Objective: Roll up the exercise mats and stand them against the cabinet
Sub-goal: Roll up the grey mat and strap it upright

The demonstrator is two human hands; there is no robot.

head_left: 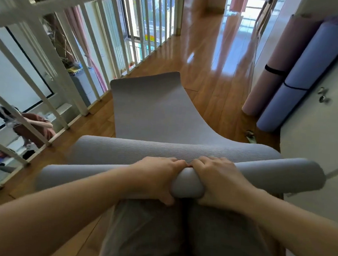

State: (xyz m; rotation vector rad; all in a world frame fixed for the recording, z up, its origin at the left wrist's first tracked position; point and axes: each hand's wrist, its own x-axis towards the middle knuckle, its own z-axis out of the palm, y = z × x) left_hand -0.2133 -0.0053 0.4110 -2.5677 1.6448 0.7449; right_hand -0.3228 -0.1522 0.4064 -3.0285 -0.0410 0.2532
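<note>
While the floor (207, 86) carries most of the grey mat (155, 111) flat, running away along the railing (68, 70) edge, the cabinet (313, 138) on the right already has a pink mat (275, 75) and a blue mat (299, 87) standing rolled against it. The grey mat's near end is a roll (271, 173) held low before the person's knees. Left hand (152, 176) and right hand (218, 179) clench it side by side at the middle, fingers (169, 162) wrapped over the top. Spreading the hands wider would likely keep the edges square and the roll tight.
</note>
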